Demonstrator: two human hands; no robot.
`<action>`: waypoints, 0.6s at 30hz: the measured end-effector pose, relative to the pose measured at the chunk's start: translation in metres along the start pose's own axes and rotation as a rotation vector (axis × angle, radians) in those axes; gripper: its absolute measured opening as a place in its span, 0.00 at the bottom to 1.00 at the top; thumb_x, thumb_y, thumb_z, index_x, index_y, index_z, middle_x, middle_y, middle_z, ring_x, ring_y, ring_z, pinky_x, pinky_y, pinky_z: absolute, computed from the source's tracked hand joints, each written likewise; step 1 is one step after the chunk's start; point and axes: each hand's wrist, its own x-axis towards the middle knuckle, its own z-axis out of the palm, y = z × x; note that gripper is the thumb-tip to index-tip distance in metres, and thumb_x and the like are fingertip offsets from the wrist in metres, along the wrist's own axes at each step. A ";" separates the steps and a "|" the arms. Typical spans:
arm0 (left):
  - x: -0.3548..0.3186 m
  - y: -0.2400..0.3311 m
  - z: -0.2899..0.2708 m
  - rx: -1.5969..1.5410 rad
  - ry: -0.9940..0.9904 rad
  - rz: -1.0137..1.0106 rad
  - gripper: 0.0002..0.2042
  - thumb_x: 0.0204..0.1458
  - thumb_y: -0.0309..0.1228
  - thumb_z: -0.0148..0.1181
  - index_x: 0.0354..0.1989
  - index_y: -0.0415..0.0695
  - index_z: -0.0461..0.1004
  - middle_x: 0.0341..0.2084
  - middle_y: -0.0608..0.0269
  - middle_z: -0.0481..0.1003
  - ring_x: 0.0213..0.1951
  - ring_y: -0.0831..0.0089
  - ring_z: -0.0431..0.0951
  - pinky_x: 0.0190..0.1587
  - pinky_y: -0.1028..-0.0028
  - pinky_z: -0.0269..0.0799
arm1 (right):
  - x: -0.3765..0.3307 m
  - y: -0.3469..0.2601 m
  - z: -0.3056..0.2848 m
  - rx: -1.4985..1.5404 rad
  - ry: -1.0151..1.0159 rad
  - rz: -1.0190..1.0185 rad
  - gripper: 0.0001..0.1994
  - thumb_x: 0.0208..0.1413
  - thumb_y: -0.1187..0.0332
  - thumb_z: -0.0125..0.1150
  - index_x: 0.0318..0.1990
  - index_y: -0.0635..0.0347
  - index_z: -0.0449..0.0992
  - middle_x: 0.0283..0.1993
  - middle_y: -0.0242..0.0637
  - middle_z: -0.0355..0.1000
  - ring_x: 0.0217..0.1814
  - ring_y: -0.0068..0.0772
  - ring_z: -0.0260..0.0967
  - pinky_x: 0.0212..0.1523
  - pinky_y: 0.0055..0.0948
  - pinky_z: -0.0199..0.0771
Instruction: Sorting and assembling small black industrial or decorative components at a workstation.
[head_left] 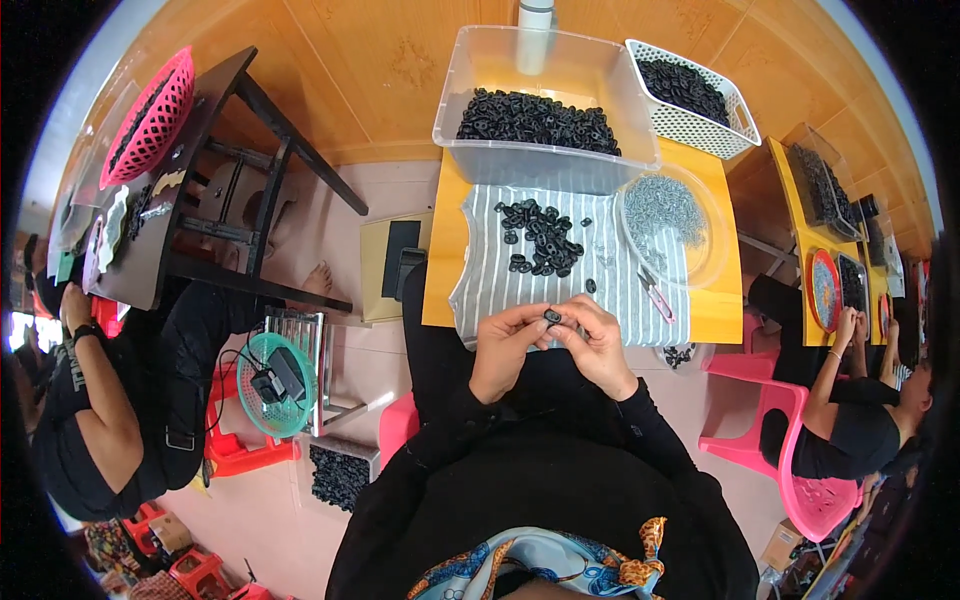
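black and probably plastic, a small rounded piece, pinched between the fingertips of left hand and right hand, over the near edge of the striped cloth. cannot tell from this angle about anything else caught in the pinch. best, by judgement, to keep both grips light, brace fingertip against fingertip, and turn the piece rather than the wrists, staying over the cloth to catch any slip. mind the lone black piece on the cloth, just beyond the fingers, and the pink-handled tool near the cloth's right edge. keep the loose pile, mid-cloth, clear of the knuckles. avoid knocking the round clear tray of silver bits at the cloth's right side. beyond the cloth's far edge, a clear bin of more black pieces; past its far right corner, a white basket of similar ones.
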 end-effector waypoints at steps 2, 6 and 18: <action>-0.002 0.002 0.002 0.019 -0.008 0.018 0.11 0.51 0.18 0.55 0.44 0.34 0.75 0.28 0.60 0.76 0.27 0.78 0.74 0.31 0.80 0.71 | -0.001 -0.001 0.000 0.037 0.017 -0.001 0.11 0.50 0.81 0.57 0.43 0.66 0.74 0.30 0.36 0.66 0.31 0.24 0.68 0.31 0.21 0.69; -0.005 0.001 0.009 0.057 -0.007 0.112 0.11 0.51 0.17 0.56 0.43 0.36 0.76 0.29 0.61 0.75 0.27 0.79 0.73 0.29 0.81 0.69 | -0.001 -0.007 -0.004 -0.042 0.011 -0.055 0.12 0.51 0.82 0.56 0.44 0.67 0.73 0.33 0.38 0.67 0.32 0.26 0.70 0.32 0.22 0.71; -0.019 0.010 0.033 0.194 0.094 0.303 0.10 0.52 0.15 0.53 0.41 0.34 0.75 0.26 0.66 0.70 0.25 0.83 0.68 0.26 0.85 0.62 | -0.012 -0.037 0.023 -0.030 0.265 -0.103 0.10 0.56 0.82 0.48 0.44 0.71 0.71 0.36 0.41 0.67 0.28 0.25 0.69 0.29 0.22 0.70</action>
